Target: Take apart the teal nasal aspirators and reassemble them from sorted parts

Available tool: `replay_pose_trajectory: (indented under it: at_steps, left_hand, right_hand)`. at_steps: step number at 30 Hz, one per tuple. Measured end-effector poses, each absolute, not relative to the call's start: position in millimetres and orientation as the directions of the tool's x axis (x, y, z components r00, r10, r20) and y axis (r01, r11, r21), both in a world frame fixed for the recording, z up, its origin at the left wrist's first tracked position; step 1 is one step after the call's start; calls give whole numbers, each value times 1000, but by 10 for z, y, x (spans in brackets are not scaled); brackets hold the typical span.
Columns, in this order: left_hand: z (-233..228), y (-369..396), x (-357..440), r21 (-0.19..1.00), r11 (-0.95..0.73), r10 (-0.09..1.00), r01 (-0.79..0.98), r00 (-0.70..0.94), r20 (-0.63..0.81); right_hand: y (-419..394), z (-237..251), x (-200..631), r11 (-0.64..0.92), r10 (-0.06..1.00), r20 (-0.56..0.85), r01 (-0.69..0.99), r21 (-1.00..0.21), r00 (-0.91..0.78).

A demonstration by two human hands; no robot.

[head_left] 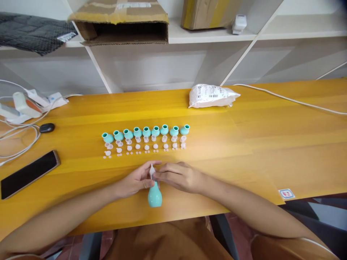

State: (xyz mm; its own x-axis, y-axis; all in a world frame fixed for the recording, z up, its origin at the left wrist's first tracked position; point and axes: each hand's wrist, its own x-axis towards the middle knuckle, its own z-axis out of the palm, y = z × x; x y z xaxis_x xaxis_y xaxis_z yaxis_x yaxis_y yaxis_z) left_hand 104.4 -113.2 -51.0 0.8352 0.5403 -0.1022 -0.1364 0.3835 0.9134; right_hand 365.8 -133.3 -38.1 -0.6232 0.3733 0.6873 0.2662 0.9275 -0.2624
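A teal rubber bulb [154, 196] with a clear pointed nozzle [152, 169] on its neck, like a nasal aspirator, is between my hands near the table's front edge. My left hand [137, 180] is closed around the neck, its thumb at the front and its fingers behind. From the other side, my right hand [184, 177] pinches the base of the nozzle; its fingertips partly hide the joint. Beyond the hands stands a row of several open-necked teal bulbs [146, 131]. Before them lie rows of small clear cups [164, 138] and tiny whitish discs [146, 147].
A phone [29, 174], a black mouse [47, 128] and white cables with chargers [25, 104] lie at the left. A white plastic package [213, 96] rests at the back. Cardboard boxes [119, 14] sit on the shelf above. A sticker [286, 194] marks the right front edge.
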Motion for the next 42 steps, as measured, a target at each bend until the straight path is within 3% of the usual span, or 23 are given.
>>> replay_pose_trajectory:
  at_steps: [6, 12, 15, 16, 18, 20, 22, 25, 36, 42]
  left_hand:
    - [-503, -1142, 1028, 910, 404, 552, -90, 818, -164]
    - [-502, -1119, 1027, 910, 409, 499, -64, 851, -164]
    - [-506, -1113, 1038, 919, 390, 503, -52, 848, -165]
    - [-496, -1112, 1041, 923, 384, 500, -39, 849, -172]
    - [-462, -1113, 1047, 922, 386, 479, -12, 857, -189]
    - [-423, -1113, 1048, 919, 394, 457, 1, 868, -197]
    - [-401, -1112, 1045, 919, 395, 446, -2, 874, -190]
    - [-407, -1107, 1036, 923, 385, 444, -5, 878, -180]
    - [-363, -1095, 1024, 924, 382, 396, 34, 897, -196]
    - [-362, -1081, 1009, 934, 351, 397, 67, 893, -213]
  right_hand:
    - [-1332, -376, 3654, 932, 361, 700, 251, -260, -616]
    - [-1279, -286, 3644, 819, 513, 645, 97, -566, -566]
    - [-1197, -76, 3929, 761, 603, 611, 141, -633, -513]
    - [-1155, 13, 4087, 723, 654, 570, 191, -664, -498]
    - [-1055, 187, 4447, 545, 806, 347, 373, -751, -481]
    - [-952, 310, 4771, 330, 918, 91, 615, -716, -386]
    - [-870, 343, 4966, 166, 955, -93, 769, -617, -281]
    - [-803, 253, 4983, 75, 953, -205, 831, -551, -221]
    - [-766, 84, 4786, 70, 949, -198, 778, -624, -245]
    - [-738, 73, 4790, 151, 931, -159, 741, -654, -329]
